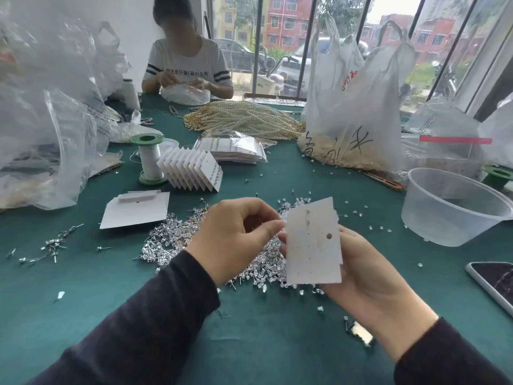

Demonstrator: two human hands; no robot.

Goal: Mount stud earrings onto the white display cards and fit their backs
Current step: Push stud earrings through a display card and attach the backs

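Note:
My right hand [369, 276] holds a white display card [312, 243] upright over the table, its back toward me, with small holes and one round hanging hole showing. My left hand [236, 240] is at the card's left edge with thumb and forefinger pinched together; what they pinch is too small to make out. Under both hands lies a heap of silver stud earrings [172, 240] on the green cloth. Clear earring backs [358, 215] are scattered to the right of the heap.
A stack of blank cards [136, 211] lies at left, a fanned row of filled cards [194, 169] behind it, beside a green thread spool [148, 159]. A clear plastic bowl [455, 207] stands at right, a phone [494, 279] at the right edge. Plastic bags and pearl strands [244, 118] crowd the back, where a person sits.

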